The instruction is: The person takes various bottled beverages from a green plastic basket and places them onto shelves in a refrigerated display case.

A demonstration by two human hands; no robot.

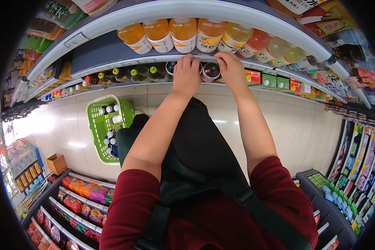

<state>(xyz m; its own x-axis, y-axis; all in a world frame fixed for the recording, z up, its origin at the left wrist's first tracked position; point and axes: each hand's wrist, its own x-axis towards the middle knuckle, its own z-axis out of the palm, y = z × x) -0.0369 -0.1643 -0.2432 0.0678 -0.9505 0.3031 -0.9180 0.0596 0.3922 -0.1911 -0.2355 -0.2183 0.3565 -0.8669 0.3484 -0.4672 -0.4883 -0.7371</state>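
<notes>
Both of my hands are at the front edge of a store shelf (156, 58), at its price-label rail. My left hand (187, 73) rests with bent fingers over the rail, above dark bottles on the shelf below. My right hand (231, 67) has thumb and forefinger close together at the rail; whether something thin is between them cannot be told. A dark-capped bottle (211, 71) stands between the hands, one level lower. Behind the rail is a row of plastic drink bottles, orange (183, 35) on the left, yellow (236, 36) and pink (254, 43) to the right.
A green plastic basket (97, 137) with several white-capped bottles stands on the tiled floor at my left. Lower shelves hold green-capped bottles (157, 73) and drink cartons (268, 80). Behind me are shelves of packaged food (84, 189); a wooden box (57, 164) is at the lower left.
</notes>
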